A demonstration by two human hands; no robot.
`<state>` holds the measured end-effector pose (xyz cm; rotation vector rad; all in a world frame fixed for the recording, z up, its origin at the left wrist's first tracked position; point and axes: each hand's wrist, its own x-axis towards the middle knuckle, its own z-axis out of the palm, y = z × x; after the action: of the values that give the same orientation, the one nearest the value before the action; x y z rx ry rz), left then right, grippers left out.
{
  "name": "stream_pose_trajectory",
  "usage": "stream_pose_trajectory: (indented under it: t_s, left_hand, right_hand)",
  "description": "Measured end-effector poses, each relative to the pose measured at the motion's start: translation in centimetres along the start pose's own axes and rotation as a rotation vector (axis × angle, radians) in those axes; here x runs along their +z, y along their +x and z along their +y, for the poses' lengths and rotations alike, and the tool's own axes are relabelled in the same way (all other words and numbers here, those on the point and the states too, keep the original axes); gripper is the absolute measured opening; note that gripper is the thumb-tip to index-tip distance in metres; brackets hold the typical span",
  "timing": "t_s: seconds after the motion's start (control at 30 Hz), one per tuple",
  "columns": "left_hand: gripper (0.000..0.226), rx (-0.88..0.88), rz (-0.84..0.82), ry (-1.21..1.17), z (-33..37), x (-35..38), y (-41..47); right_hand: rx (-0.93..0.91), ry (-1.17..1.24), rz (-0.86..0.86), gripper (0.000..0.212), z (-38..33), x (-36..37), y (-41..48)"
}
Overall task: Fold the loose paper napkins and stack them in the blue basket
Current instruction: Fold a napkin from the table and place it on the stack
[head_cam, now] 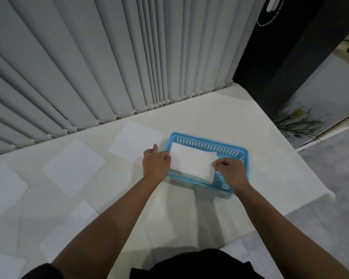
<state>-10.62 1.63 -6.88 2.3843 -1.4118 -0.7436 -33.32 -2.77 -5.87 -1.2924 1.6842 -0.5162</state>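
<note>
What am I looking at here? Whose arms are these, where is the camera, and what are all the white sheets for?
No machine here: a person works with two bare hands. The single picture comes from a wide-angle camera worn on the person's head, looking down along the arms. The left hand and the right hand each hold one end of a folded white paper napkin over the blue slotted plastic basket. Whether it already rests inside is hard to tell. The basket stands on a table covered in pale cloth. To its left lie several unfolded white paper napkins, flat on the cloth, waiting to be folded. Behind the table hang grey vertical blinds.
</note>
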Motion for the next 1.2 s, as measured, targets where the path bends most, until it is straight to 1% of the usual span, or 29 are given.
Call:
stream_pose_trajectory:
  t_s: [0.1,0.43,0.73,0.9,1.2]
  left_hand:
    - [0.039,0.01,0.001,0.017,-0.2,0.1,0.1]
    - [0.038,0.074,0.059,0.032,-1.0,0.7,-0.3]
    - [0.037,0.109,0.077,0.048,-1.5,0.9,-0.3]
    - [0.039,0.162,0.103,0.161,-2.0,1.0,-0.5]
    - [0.041,0.175,0.122,0.059,-2.6,0.8,-1.3]
  right_hand:
    - [-0.009,-0.03,-0.005,0.01,0.2,-0.2,0.2]
    - [-0.022,-0.041,0.003,0.005,0.8,0.0,-0.1]
    - [0.009,-0.01,0.041,0.012,1.2,0.4,-0.3]
    - [0.007,-0.003,0.061,0.013,1.2,0.5,-0.4]
    - [-0.002,-0.003,0.077,0.013,1.4,0.9,-0.3]
